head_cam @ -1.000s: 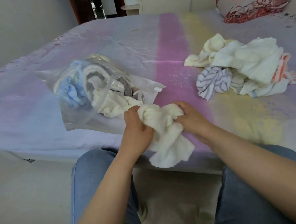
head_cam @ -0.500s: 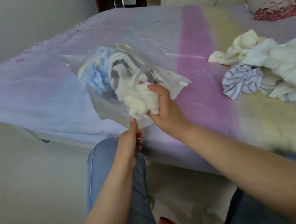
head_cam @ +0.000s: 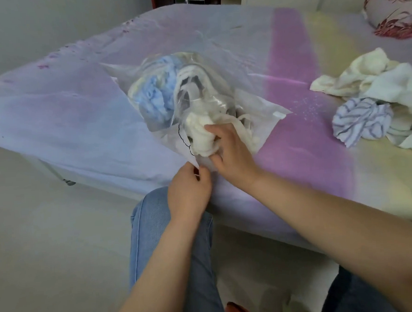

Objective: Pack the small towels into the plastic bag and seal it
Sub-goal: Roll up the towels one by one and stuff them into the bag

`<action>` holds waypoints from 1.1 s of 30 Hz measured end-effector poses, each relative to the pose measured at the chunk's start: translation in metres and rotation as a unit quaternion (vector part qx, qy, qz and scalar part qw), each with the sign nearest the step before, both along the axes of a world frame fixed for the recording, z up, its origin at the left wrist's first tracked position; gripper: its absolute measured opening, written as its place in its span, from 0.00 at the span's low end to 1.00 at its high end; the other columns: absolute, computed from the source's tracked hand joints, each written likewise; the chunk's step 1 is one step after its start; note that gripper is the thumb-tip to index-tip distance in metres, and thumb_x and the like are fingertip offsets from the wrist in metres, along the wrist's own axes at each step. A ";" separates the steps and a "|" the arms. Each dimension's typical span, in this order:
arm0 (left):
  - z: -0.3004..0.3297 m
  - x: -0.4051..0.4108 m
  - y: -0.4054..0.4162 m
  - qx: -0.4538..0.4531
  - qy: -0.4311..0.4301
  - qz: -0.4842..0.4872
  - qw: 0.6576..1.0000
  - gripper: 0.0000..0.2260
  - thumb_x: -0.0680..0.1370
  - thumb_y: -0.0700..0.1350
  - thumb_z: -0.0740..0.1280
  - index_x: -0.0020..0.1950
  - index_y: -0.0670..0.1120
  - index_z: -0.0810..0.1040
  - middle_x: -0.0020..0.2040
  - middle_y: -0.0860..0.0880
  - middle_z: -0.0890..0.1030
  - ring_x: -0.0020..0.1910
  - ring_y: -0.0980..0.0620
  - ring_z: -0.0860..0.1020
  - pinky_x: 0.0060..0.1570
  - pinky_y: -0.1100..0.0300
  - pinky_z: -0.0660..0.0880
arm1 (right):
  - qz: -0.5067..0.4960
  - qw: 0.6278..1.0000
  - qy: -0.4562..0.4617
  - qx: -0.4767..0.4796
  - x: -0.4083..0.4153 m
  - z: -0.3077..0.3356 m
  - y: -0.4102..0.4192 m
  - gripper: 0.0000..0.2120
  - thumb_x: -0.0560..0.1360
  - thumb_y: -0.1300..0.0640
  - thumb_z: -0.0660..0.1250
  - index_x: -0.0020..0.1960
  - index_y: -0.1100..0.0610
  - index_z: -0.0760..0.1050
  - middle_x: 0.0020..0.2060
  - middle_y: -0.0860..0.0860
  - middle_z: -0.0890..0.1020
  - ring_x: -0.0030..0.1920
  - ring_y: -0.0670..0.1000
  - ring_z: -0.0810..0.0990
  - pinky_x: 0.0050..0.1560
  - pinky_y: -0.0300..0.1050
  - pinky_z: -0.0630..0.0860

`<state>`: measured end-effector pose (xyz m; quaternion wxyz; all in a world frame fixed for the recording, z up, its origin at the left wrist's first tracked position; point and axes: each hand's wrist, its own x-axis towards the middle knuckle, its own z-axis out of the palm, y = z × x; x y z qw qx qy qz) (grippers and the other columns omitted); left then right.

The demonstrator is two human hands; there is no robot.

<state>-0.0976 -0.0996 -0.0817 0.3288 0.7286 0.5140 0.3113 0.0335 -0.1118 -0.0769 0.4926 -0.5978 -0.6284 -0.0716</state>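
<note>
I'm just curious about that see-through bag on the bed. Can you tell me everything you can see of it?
The plastic bag is clear, thin and crinkled, lying on its side on the bed sheet with its mouth open toward the person. Blue and cream towels show through it. The left hand pinches its near edge, while the right hand pushes a cream towel into the opening.

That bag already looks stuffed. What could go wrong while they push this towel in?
The plastic bag already bulges with a blue towel and others, so the cream towel in the right hand may bunch at the mouth and block sealing. The left hand pinches only the bag's edge, which could slip. A pile of towels on the bed may not fit.
</note>
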 end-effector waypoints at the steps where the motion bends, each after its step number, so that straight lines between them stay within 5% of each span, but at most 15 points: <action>1: 0.001 -0.006 0.003 0.043 0.013 0.004 0.999 0.15 0.77 0.50 0.56 0.31 0.48 0.62 0.31 0.46 0.74 0.37 0.39 0.74 0.38 0.49 0.71 | 0.005 1.000 0.016 0.018 0.003 -0.004 -0.003 0.21 0.70 0.62 0.64 0.62 0.54 0.66 0.53 0.60 0.75 0.55 0.52 0.72 0.57 0.37 0.70; 3: 0.002 -0.017 0.010 0.108 0.032 0.009 0.994 0.15 0.74 0.49 0.54 0.28 0.48 0.60 0.27 0.47 0.68 0.33 0.39 0.70 0.37 0.50 0.68 | -0.003 1.000 0.026 0.013 0.012 -0.008 -0.006 0.21 0.69 0.63 0.65 0.59 0.53 0.64 0.54 0.54 0.73 0.55 0.51 0.72 0.54 0.31 0.69; 7: -0.004 -0.035 0.024 0.147 0.044 0.111 0.982 0.16 0.75 0.48 0.53 0.28 0.43 0.64 0.27 0.49 0.69 0.36 0.47 0.66 0.46 0.54 0.61 | 0.021 0.983 -0.167 -0.073 0.017 -0.010 -0.010 0.20 0.69 0.61 0.57 0.60 0.50 0.66 0.51 0.50 0.69 0.50 0.50 0.71 0.40 0.43 0.74; 9: -0.007 -0.038 0.026 0.160 0.031 0.122 0.979 0.16 0.76 0.48 0.54 0.29 0.43 0.65 0.27 0.51 0.68 0.37 0.48 0.65 0.49 0.52 0.63 | 0.038 0.975 -0.208 -0.076 0.006 -0.004 -0.005 0.20 0.72 0.60 0.56 0.62 0.50 0.69 0.49 0.49 0.68 0.47 0.49 0.71 0.38 0.41 0.72; 12: -0.012 -0.037 0.020 0.211 0.003 0.075 0.974 0.16 0.76 0.48 0.54 0.29 0.46 0.61 0.27 0.55 0.63 0.35 0.49 0.65 0.45 0.55 0.62 | 0.063 0.975 -0.182 -0.114 -0.014 0.004 0.027 0.19 0.75 0.61 0.58 0.64 0.53 0.73 0.50 0.52 0.75 0.46 0.48 0.74 0.42 0.41 0.72; 14: -0.015 -0.036 0.020 0.210 -0.018 0.066 0.975 0.19 0.77 0.49 0.53 0.28 0.42 0.65 0.27 0.51 0.68 0.35 0.47 0.68 0.45 0.56 0.61 | 0.068 0.963 -0.170 -0.197 -0.022 0.003 0.058 0.19 0.77 0.60 0.59 0.67 0.51 0.71 0.51 0.48 0.77 0.45 0.46 0.74 0.45 0.42 0.73; 18: -0.021 -0.038 0.026 0.178 -0.063 0.058 0.980 0.25 0.77 0.52 0.52 0.29 0.37 0.74 0.29 0.43 0.76 0.37 0.43 0.73 0.44 0.49 0.70 | 0.045 0.914 -0.139 -0.379 -0.015 -0.006 0.124 0.12 0.79 0.51 0.57 0.59 0.50 0.75 0.50 0.49 0.81 0.50 0.51 0.79 0.56 0.51 0.75; 21: -0.022 -0.037 0.025 0.173 -0.083 0.045 0.980 0.25 0.78 0.52 0.53 0.30 0.37 0.75 0.31 0.43 0.77 0.38 0.44 0.74 0.45 0.46 0.71 | 0.005 0.865 -0.192 -0.464 0.013 -0.004 0.155 0.17 0.77 0.54 0.59 0.65 0.50 0.71 0.60 0.51 0.78 0.56 0.54 0.77 0.61 0.51 0.73; 27: -0.014 -0.034 0.016 0.134 -0.139 0.029 0.981 0.24 0.78 0.55 0.55 0.34 0.40 0.79 0.31 0.52 0.74 0.40 0.49 0.75 0.45 0.50 0.72 | 0.013 0.874 -0.148 -0.463 0.007 0.026 0.116 0.17 0.80 0.58 0.56 0.69 0.56 0.68 0.61 0.50 0.75 0.56 0.53 0.75 0.58 0.47 0.72; 30: -0.010 -0.031 0.013 0.120 -0.161 0.038 0.979 0.20 0.79 0.53 0.58 0.35 0.43 0.81 0.32 0.59 0.74 0.41 0.50 0.76 0.44 0.56 0.70 | 0.013 0.915 -0.089 -0.393 -0.002 0.027 0.070 0.17 0.80 0.56 0.57 0.68 0.55 0.69 0.63 0.53 0.77 0.60 0.53 0.75 0.60 0.46 0.71; 33: -0.010 -0.024 0.008 0.093 -0.184 0.056 0.977 0.20 0.78 0.56 0.58 0.35 0.44 0.80 0.34 0.55 0.77 0.42 0.51 0.76 0.42 0.60 0.70 | -0.004 0.958 -0.088 -0.274 -0.001 0.030 0.016 0.14 0.78 0.61 0.57 0.60 0.54 0.77 0.58 0.50 0.80 0.60 0.51 0.75 0.58 0.42 0.71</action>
